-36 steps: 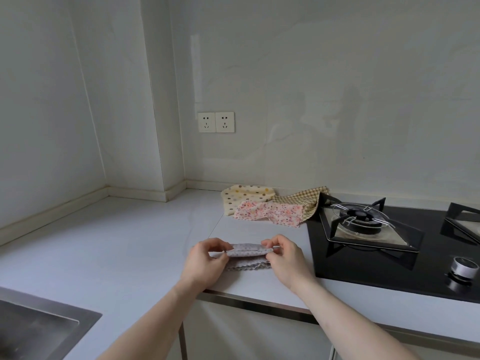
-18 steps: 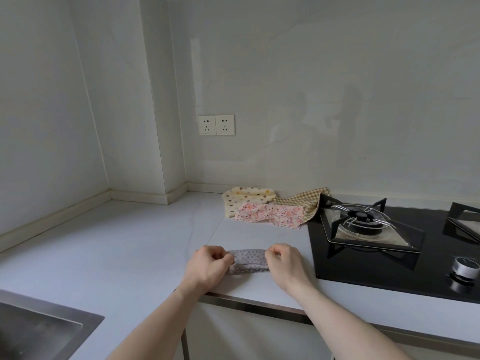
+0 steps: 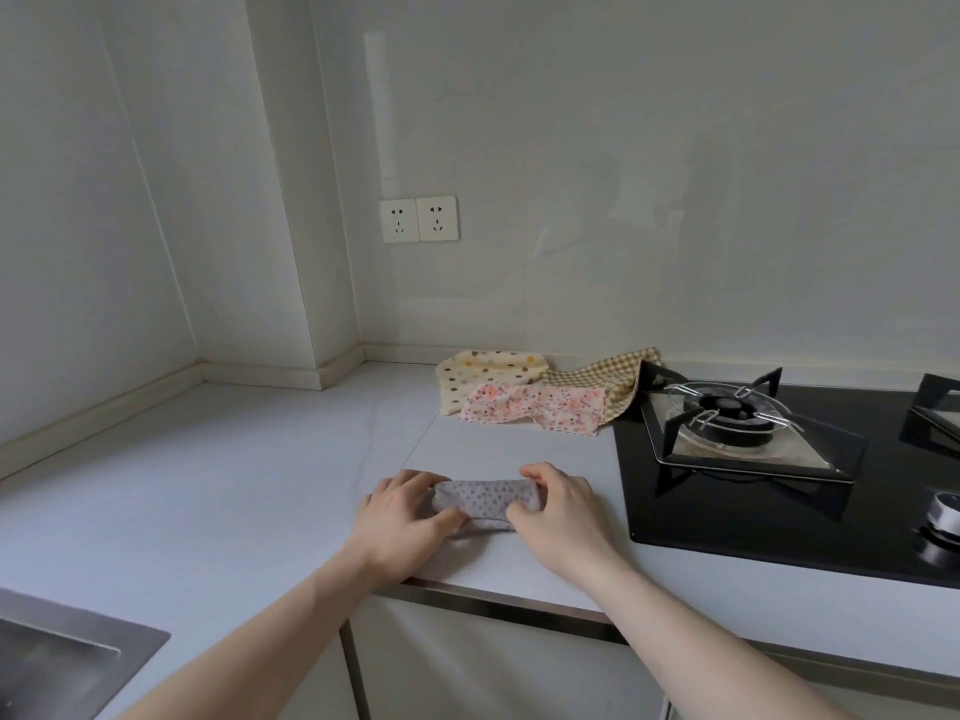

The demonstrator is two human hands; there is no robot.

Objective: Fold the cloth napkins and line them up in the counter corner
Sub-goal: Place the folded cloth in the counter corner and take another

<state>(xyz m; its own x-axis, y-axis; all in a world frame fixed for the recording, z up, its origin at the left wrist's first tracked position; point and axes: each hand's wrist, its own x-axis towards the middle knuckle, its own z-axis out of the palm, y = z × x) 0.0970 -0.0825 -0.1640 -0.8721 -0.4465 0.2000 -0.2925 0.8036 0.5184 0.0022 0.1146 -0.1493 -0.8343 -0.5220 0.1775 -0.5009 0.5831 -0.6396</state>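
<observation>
A small grey dotted napkin [image 3: 485,504], folded into a narrow strip, lies on the white counter [image 3: 234,485] near the front edge. My left hand [image 3: 402,522] grips its left end and my right hand [image 3: 558,514] pinches its right end. Farther back, three unfolded napkins lie together near the wall: a cream one with coloured dots [image 3: 480,376], a pink floral one [image 3: 535,414] on top, and a tan checked one [image 3: 608,374] whose edge rests against the stove. The counter corner [image 3: 332,376] is at the back left.
A black gas hob [image 3: 779,491] with a burner [image 3: 727,413] and a knob [image 3: 948,514] fills the right side. A steel sink [image 3: 57,662] sits at the bottom left. A double wall socket [image 3: 418,219] is above the counter.
The grey napkin was held slightly raised, then folded over and pressed down onto the counter. Both hands have moved closer over its ends.
</observation>
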